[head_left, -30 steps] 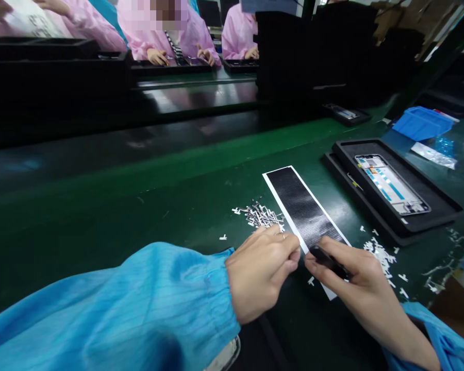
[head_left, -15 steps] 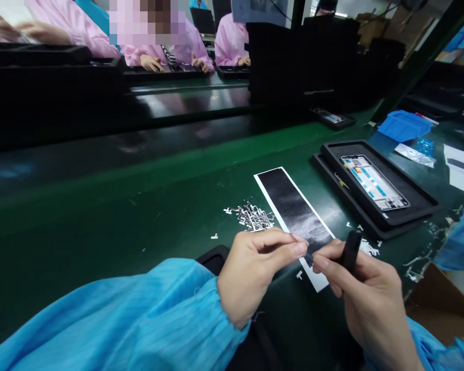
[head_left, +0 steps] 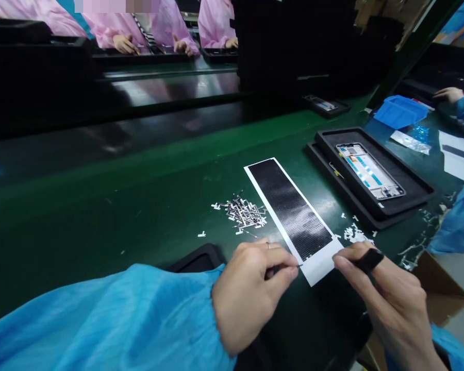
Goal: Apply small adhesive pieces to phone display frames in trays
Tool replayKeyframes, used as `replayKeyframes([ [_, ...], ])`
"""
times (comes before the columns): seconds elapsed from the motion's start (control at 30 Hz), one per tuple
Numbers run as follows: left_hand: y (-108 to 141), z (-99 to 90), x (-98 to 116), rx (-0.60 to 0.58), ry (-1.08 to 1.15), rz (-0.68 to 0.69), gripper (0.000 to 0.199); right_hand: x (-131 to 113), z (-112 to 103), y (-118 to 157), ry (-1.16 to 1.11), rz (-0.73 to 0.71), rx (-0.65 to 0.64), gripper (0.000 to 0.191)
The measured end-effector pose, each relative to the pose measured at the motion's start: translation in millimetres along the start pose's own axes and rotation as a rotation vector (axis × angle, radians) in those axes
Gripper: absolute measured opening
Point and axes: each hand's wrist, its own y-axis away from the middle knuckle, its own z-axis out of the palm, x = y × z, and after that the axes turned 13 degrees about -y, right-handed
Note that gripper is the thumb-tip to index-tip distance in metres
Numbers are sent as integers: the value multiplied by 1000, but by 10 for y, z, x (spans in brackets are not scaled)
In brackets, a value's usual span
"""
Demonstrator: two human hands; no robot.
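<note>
Green worktop [head_left: 158, 206] spreads across the frame, dark toward the upper left. At lower centre, the person's left hand [head_left: 251, 299] pinches a tiny dark strip [head_left: 300, 265] between thumb and forefinger. At lower right, the right hand [head_left: 396, 293] is closed around a black tool [head_left: 370, 260], its far end hidden by the fingers. Just beyond both hands lies a white-backed sheet of black strips [head_left: 290, 206], slanting toward the upper left, its bare white end between the two sets of fingertips. Left of the sheet sits a heap of small T-shaped pieces [head_left: 245, 212]; right of it, white scraps [head_left: 355, 234]. Farther right, a black foam tray [head_left: 410, 180] holds a phone frame [head_left: 371, 172]. A blue bin [head_left: 400, 112] stands at upper right; co-workers in pink sleeves [head_left: 212, 26] work along the top left.
</note>
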Motion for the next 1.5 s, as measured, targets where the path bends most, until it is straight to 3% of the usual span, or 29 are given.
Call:
replayKeyframes([
  [0.1, 56, 90, -19, 183, -155, 266, 24, 1, 42, 7, -134, 197, -111, 22],
  [0.2, 74, 209, -20, 340, -361, 427, 31, 12, 97, -22, -310, 404, -262, 31],
  [0.3, 60, 342, 13, 553, -496, 461, 41, 30, 144, -50, -511, 545, -277, 34],
  [0.37, 51, 369, 57, 615, -523, 401, 46, 29, 152, -63, -606, 620, -294, 34],
  [0.47, 46, 244, 123, 438, -491, 379, 41, -6, 126, -75, -573, 572, -307, 31],
  [0.53, 37, 102, 137, 224, -401, 376, 32, -38, 95, -74, -431, 424, -336, 27],
  [0.63, 8, -32, 88, 13, -265, 218, 22, -65, 47, -56, -221, 182, -409, 18],
  [0.73, -5, 15, -9, -31, -290, 99, 19, -60, -6, -36, 0, -64, -267, 10],
  [0.8, 3, 111, -64, 44, -334, 161, 23, -50, -54, -27, 96, -127, -115, 7],
  [0.97, -5, 318, -115, 236, -493, 483, 32, 2, -172, -9, 4, 113, -24, 7],
  [1.13, -54, 375, -144, 268, -684, 709, 48, 117, -178, -4, -40, 241, 43, 8],
  [1.23, -64, 352, -135, 251, -714, 714, 51, 176, -171, -25, -58, 302, 79, 9],
  [1.43, -89, 309, -83, 53, -812, 637, 38, 267, -282, -57, -103, 430, 246, 18],
  [1.5, -61, 306, -107, 67, -812, 617, 37, 269, -292, -33, -89, 427, 286, 18],
])
